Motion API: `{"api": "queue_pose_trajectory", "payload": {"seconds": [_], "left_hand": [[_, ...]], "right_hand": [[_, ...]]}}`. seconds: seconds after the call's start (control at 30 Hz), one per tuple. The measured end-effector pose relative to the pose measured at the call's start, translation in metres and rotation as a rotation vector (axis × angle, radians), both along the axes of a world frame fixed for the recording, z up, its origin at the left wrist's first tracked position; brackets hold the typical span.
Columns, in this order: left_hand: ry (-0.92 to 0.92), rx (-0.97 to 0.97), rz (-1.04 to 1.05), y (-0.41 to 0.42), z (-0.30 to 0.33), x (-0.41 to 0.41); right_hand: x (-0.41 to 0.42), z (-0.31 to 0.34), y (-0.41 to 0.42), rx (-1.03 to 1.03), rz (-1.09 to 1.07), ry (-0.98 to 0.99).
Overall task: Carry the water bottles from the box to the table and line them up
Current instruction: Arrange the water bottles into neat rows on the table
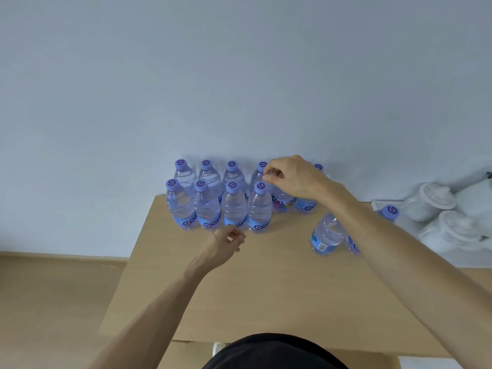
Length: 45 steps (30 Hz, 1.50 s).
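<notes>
Bottles stood upright on the table point(266, 288), long axes vertical, purple caps up, blue label bands low on the bodies. Front row of four water bottles point(221, 206) ran left to right, shoulders touching or nearly so, parallel to the wall point(239, 75). Back row point(207, 173) sat directly behind it, close against the wall, caps lined up with the front ones.

Right hand point(290, 177) was over the right end of the back row, fingers point(269, 178) curled down around the top of a bottle point(283, 202) there; cap hidden by the hand, so grip looked like a pinch at the neck but contact was not fully visible. Another bottle point(306, 206) stood just right of it, cap peeking out behind the wrist.

Left hand point(226, 242) hovered just in front of the front row, fingers loosely curled, holding nothing.

Loose pair at the right side of the table, well apart from the rows: one bottle point(328, 234) upright, partly covered by the right forearm, second one point(354, 245) mostly hidden behind the arm. One more cap point(390, 210) showed past the forearm near the table's right edge.

White lidded containers point(436, 209) lay off the right side. Wooden floor point(53, 288) was at the left.
</notes>
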<state>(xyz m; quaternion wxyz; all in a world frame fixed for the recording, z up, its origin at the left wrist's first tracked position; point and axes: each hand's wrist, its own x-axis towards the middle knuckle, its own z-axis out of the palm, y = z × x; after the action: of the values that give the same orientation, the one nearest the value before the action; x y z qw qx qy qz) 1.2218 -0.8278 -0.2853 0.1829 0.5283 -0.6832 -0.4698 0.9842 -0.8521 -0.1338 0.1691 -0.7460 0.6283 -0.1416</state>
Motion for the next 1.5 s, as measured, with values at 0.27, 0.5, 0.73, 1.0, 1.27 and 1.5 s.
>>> {"api": "queue_pose_trajectory", "payload": {"seconds": [0.27, 0.5, 0.73, 1.0, 1.27, 1.5], "left_hand": [[0.056, 0.033, -0.097, 0.034, 0.000, -0.104], [0.077, 0.097, -0.008, 0.055, -0.002, -0.138], [0.087, 0.111, 0.042, 0.062, 0.005, -0.135], [0.050, 0.115, 0.062, 0.041, 0.014, -0.106], [0.003, 0.132, 0.054, 0.019, 0.011, -0.087], [-0.007, 0.134, 0.031, 0.005, 0.008, -0.079]], "right_hand": [[-0.100, -0.005, 0.056, 0.150, -0.014, 0.062], [-0.126, -0.023, 0.076, 0.322, 0.101, 0.237], [-0.118, -0.025, 0.064, 0.259, 0.161, 0.261], [-0.077, -0.016, 0.023, 0.236, 0.169, 0.221], [-0.048, -0.028, -0.007, 0.238, 0.171, 0.186], [-0.051, -0.026, -0.015, 0.284, 0.222, 0.229]]}}
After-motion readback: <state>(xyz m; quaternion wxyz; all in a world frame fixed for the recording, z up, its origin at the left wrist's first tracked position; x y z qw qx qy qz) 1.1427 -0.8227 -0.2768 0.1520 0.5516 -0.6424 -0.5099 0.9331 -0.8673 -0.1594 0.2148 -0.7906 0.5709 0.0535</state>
